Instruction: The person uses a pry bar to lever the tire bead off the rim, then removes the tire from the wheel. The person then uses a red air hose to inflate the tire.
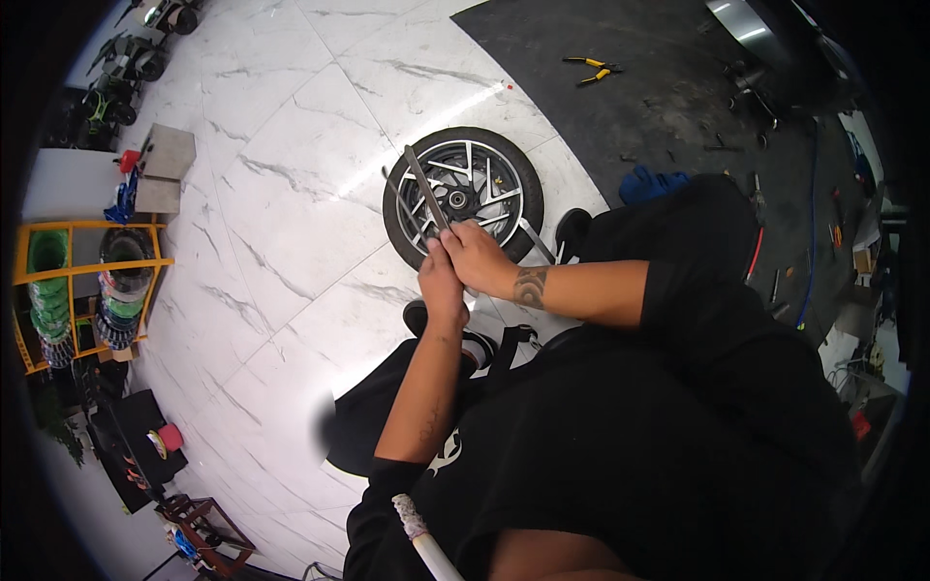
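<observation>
In the head view, my right hand [480,257] is clenched around a flat metal bar [427,187] that slants out above the black-tyred wheel [458,199]. My left hand [443,286] presses against the right, fingers curled, by the near end of a thin dark rod [404,203]; I can't tell whether it grips that. The wheel lies flat on the white tiled floor [291,194]. Yellow-handled pliers [604,70] lie on the black mat [659,116].

Left grip [443,284] and right grip [479,258] hold metal bars [424,185] over a spoked wheel [458,200] on white tiles [291,223].
</observation>
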### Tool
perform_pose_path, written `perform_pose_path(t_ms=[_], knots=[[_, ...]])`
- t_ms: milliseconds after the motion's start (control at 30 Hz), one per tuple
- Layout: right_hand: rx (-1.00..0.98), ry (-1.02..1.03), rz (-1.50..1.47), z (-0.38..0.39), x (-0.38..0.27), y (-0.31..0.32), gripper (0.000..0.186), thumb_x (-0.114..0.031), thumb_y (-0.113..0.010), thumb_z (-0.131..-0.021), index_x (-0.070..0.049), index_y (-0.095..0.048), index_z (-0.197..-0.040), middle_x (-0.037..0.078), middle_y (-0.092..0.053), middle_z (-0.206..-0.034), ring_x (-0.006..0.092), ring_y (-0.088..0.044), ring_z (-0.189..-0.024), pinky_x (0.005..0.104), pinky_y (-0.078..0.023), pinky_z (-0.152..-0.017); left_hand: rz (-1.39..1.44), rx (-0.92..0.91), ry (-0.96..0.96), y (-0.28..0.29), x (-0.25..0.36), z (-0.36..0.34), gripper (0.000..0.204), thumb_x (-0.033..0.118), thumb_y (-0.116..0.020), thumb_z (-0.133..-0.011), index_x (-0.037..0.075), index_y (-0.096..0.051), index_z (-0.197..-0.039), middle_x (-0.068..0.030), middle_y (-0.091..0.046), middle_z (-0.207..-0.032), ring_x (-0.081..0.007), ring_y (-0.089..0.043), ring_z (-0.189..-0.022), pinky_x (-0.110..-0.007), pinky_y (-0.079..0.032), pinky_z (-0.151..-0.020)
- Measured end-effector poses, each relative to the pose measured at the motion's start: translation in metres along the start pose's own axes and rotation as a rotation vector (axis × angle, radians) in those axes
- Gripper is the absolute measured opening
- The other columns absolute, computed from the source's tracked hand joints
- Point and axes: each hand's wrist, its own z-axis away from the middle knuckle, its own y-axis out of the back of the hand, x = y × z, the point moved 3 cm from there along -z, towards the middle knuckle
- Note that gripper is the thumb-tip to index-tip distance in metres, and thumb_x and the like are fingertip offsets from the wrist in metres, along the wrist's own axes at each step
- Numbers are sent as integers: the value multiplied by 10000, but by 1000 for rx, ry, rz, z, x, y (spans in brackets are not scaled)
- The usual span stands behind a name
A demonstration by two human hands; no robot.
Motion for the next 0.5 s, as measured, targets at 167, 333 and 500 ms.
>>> perform_pose_path(t_ms=[167, 333, 500], knots=[[49, -88, -198, 17, -9, -1, 381, -297, -517, -1090, 25, -720, -1059, 272, -723, -1108, 479, -665, -1092, 535, -515, -979, -558, 45, -171, -13, 41, 26, 562, 391, -457, -1176, -92, -705, -1030, -159, -741, -881, -213, -674, -779, -411, -522, -682], [-270, 113, -420, -2, -11, 2, 456, -350, -474, -1138, 22, -713, -1249, 232, -746, -1010, 437, -709, -956, 488, -561, -888, -248, 1, -46, -4, 80, 23, 463, 392, -491, -1167, -23, -689, -1110, -39, -602, -749, -143, -531, -583, -304, -445, -527], [-122, -324, 248, -34, 115, 61, 554, -494, -563, -1096, 4, -806, -1098, 187, -798, -954, 345, -784, -877, 513, -607, -804, -396, 67, -143, 41, 199, 34, 296, 338, -690, -1090, 70, -597, -1004, 49, -455, -698, -72, -408, -538, -257, -349, -469]])
